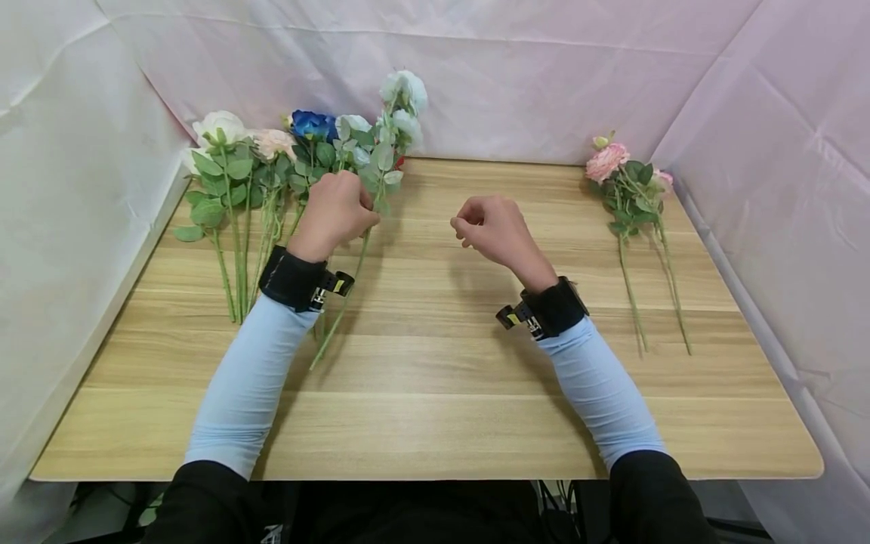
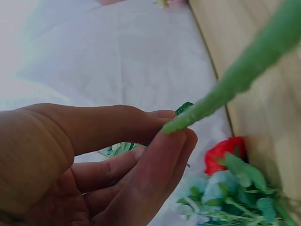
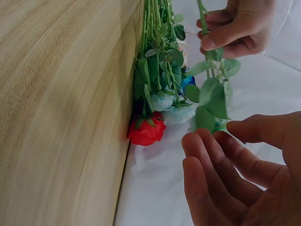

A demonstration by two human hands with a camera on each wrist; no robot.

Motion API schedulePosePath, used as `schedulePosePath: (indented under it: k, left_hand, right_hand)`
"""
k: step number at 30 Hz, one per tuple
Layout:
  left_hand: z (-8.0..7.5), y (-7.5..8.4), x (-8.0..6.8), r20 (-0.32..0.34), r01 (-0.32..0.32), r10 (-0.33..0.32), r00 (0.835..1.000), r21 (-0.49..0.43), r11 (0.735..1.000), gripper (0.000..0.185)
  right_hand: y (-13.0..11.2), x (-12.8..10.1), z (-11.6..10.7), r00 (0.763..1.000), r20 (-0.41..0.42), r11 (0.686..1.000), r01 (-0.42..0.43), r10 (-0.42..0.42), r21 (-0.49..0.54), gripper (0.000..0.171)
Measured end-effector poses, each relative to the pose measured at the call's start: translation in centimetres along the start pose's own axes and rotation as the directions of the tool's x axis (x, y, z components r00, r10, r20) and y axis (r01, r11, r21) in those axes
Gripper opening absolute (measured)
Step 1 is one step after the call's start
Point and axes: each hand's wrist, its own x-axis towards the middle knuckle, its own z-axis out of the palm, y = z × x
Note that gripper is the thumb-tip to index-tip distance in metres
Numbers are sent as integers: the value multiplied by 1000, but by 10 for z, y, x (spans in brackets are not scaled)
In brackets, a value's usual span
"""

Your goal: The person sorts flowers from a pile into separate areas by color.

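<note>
Head view shows your left hand [image 1: 337, 211] pinching a pale flower stem [image 1: 353, 264] at the far left of the wooden table [image 1: 435, 393], beside the other flowers [image 1: 258, 166]. Your right hand [image 1: 496, 230] hovers nearby, fingers loosely curled, holding nothing. That stem looks light, thin and springy, likely plastic with a slightly fuzzy skin; grip it midway, below the leaves, since the soft fabric petals would crush.
</note>
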Motion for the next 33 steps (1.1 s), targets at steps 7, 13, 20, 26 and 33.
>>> schedulePosePath:
  k: [7, 13, 20, 26, 33]
  left_hand:
    - [-8, 9, -5, -12, 17, -18, 1000, -34, 999, 37]
    - [-4, 13, -5, -25, -16, 14, 1000, -57, 998, 41]
    - [5, 25, -4, 3, -36, 37, 999, -119, 992, 34]
    - [13, 37, -2, 53, -19, 35, 998, -270, 963, 17]
    - [26, 50, -2, 105, -4, 46, 993, -368, 930, 16]
  right_hand:
    - [0, 0, 0, 1000, 10, 1000, 7, -7, 14, 17]
    - [-1, -1, 2, 1000, 14, 999, 0, -1, 44, 17]
    - [-2, 3, 5, 999, 32, 988, -17, 12, 151, 24]
    - [-3, 6, 8, 998, 56, 939, -58, 42, 338, 36]
    - [-5, 5, 11, 996, 67, 860, -87, 61, 502, 40]
